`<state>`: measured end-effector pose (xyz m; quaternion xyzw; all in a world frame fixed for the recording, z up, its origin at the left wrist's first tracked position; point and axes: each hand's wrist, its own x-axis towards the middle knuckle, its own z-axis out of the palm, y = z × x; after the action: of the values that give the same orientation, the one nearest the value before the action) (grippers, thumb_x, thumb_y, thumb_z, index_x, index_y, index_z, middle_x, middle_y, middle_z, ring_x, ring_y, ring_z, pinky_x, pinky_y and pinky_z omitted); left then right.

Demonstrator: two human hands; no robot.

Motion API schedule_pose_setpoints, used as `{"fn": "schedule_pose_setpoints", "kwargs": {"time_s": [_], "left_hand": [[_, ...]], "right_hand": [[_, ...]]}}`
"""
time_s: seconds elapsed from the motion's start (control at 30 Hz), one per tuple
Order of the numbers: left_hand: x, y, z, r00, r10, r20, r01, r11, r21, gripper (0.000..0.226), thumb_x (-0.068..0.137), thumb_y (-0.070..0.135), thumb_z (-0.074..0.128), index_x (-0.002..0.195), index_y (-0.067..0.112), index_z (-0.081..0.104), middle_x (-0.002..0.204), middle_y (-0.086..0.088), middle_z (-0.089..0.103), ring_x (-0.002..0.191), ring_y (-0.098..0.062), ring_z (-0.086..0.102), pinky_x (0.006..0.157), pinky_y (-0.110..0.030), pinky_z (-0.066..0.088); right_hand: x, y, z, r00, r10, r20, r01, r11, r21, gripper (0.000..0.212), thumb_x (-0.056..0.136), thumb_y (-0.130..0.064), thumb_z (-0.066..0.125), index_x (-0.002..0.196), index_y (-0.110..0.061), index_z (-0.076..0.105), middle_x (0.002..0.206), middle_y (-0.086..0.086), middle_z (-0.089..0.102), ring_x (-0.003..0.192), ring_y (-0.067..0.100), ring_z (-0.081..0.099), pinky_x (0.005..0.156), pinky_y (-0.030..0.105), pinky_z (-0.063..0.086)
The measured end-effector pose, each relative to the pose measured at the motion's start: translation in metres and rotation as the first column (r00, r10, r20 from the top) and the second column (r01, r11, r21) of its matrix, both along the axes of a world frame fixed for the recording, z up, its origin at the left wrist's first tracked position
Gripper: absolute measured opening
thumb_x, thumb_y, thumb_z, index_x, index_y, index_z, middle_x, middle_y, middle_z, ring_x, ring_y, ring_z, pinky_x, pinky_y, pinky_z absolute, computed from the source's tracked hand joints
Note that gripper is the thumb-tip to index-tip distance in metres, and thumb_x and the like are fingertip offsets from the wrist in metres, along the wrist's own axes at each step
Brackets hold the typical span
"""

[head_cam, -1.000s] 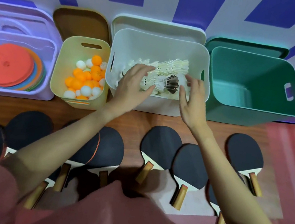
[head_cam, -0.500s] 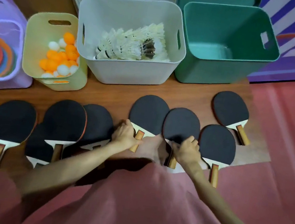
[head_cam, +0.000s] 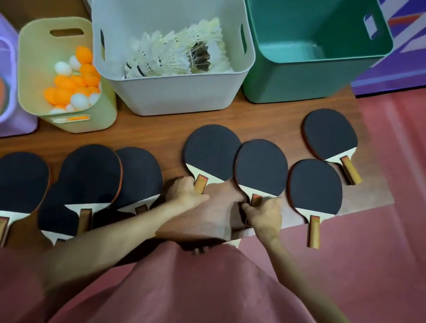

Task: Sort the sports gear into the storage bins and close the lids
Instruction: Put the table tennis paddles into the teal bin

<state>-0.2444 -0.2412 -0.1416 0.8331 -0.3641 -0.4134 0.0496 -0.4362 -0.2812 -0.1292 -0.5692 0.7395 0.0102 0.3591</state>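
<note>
Wooden handles are the hold | left hand (head_cam: 186, 193) grips 1 paddle (head_cam: 212, 152) handle | right hand (head_cam: 263, 215) grips neighbouring paddle (head_cam: 260, 167) | likely stiff, light, rubber faces grippy | green bin (head_cam: 303, 92) empty

Single view only, worn at head height, aimed forward and steeply down. Wide-angle lens: straight edges are bowed near frame borders. Wearer's own lap and forearms are seen at bottom, close to lens. Row of bins (head_cam: 169, 48) is framed along top, farther off, against wall. Frame is tilted slightly, floor (head_cam: 408, 224) rising toward right.
</note>
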Motion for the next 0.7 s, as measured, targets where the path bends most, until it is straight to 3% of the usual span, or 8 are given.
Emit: {"fn": "schedule_pose_setpoints", "kwargs": {"time_s": [0.07, 0.13, 0.2, 0.27, 0.4, 0.53, 0.63, 0.7], "left_hand": [[0.002, 0.000, 0.001, 0.977, 0.136, -0.165, -0.146, 0.988, -0.045, 0.022, 0.068, 0.030, 0.068, 0.078, 0.012, 0.060, 0.077, -0.008, 0.071, 0.068, -0.025, 0.070, 0.058, -0.037, 0.059], [0.003, 0.000, 0.005, 0.938, 0.225, -0.262, -0.249, 0.966, -0.064, 0.019, 0.075, 0.024, 0.065, 0.086, 0.009, 0.062, 0.071, -0.007, 0.068, 0.057, -0.022, 0.067, 0.050, -0.032, 0.057], [0.005, -0.002, 0.012, 0.926, 0.231, -0.300, -0.271, 0.958, -0.098, 0.014, 0.080, 0.022, 0.062, 0.085, 0.009, 0.059, 0.064, -0.005, 0.062, 0.048, -0.019, 0.058, 0.042, -0.026, 0.046], [0.008, -0.005, 0.022, 0.918, 0.243, -0.315, -0.298, 0.944, -0.139, 0.011, 0.082, 0.021, 0.061, 0.076, 0.013, 0.056, 0.061, -0.003, 0.057, 0.046, -0.016, 0.052, 0.042, -0.023, 0.038], [0.015, -0.010, 0.047, 0.887, 0.224, -0.403, -0.311, 0.936, -0.166, 0.012, 0.084, 0.016, 0.059, 0.074, 0.014, 0.054, 0.061, -0.002, 0.051, 0.045, -0.012, 0.044, 0.042, -0.022, 0.033], [0.020, -0.016, 0.073, 0.940, 0.053, -0.338, -0.162, 0.939, -0.303, 0.019, 0.083, 0.018, 0.062, 0.070, 0.014, 0.050, 0.057, -0.001, 0.050, 0.045, -0.016, 0.046, 0.048, -0.029, 0.036], [0.016, -0.028, 0.093, 0.977, -0.068, -0.200, -0.015, 0.922, -0.386, 0.025, 0.083, 0.022, 0.066, 0.069, 0.011, 0.048, 0.057, 0.002, 0.044, 0.050, -0.016, 0.042, 0.051, -0.031, 0.033], [0.007, -0.037, 0.108, 0.985, -0.129, -0.111, 0.066, 0.892, -0.447, 0.027, 0.083, 0.022, 0.067, 0.069, 0.006, 0.050, 0.057, 0.002, 0.043, 0.051, -0.014, 0.039, 0.050, -0.029, 0.028]], "right_hand": [[0.001, -0.001, 0.000, 0.988, -0.116, 0.106, 0.115, 0.993, 0.017, 0.041, 0.081, -0.025, 0.065, 0.051, -0.010, 0.042, 0.054, 0.006, 0.050, 0.059, 0.027, 0.055, 0.057, 0.033, 0.043], [0.005, -0.003, 0.005, 0.958, -0.200, 0.204, 0.190, 0.979, 0.071, 0.038, 0.084, -0.027, 0.056, 0.053, -0.010, 0.043, 0.057, 0.007, 0.052, 0.064, 0.031, 0.057, 0.064, 0.040, 0.047], [0.007, -0.008, 0.013, 0.916, -0.272, 0.295, 0.260, 0.962, 0.079, 0.026, 0.077, -0.028, 0.050, 0.057, -0.011, 0.048, 0.060, 0.006, 0.055, 0.063, 0.031, 0.057, 0.061, 0.041, 0.048], [0.006, -0.014, 0.024, 0.866, -0.343, 0.364, 0.339, 0.938, 0.079, 0.018, 0.074, -0.018, 0.049, 0.057, -0.013, 0.046, 0.053, -0.001, 0.048, 0.051, 0.022, 0.046, 0.051, 0.032, 0.039], [-0.006, -0.023, 0.040, 0.817, -0.388, 0.427, 0.431, 0.902, -0.005, 0.022, 0.073, -0.018, 0.051, 0.055, -0.016, 0.038, 0.051, -0.004, 0.037, 0.052, 0.021, 0.036, 0.053, 0.032, 0.031], [-0.019, -0.036, 0.060, 0.794, -0.369, 0.483, 0.480, 0.869, -0.124, 0.020, 0.066, -0.028, 0.050, 0.056, -0.015, 0.038, 0.057, 0.005, 0.034, 0.057, 0.020, 0.034, 0.055, 0.035, 0.029], [-0.031, -0.056, 0.077, 0.771, -0.309, 0.556, 0.484, 0.852, -0.198, 0.024, 0.071, -0.023, 0.050, 0.056, -0.016, 0.032, 0.057, 0.003, 0.029, 0.049, 0.010, 0.029, 0.052, 0.030, 0.025], [-0.040, -0.073, 0.085, 0.742, -0.267, 0.615, 0.489, 0.843, -0.223, 0.027, 0.072, -0.022, 0.049, 0.054, -0.020, 0.029, 0.057, 0.003, 0.025, 0.052, 0.013, 0.026, 0.052, 0.032, 0.022]]}}
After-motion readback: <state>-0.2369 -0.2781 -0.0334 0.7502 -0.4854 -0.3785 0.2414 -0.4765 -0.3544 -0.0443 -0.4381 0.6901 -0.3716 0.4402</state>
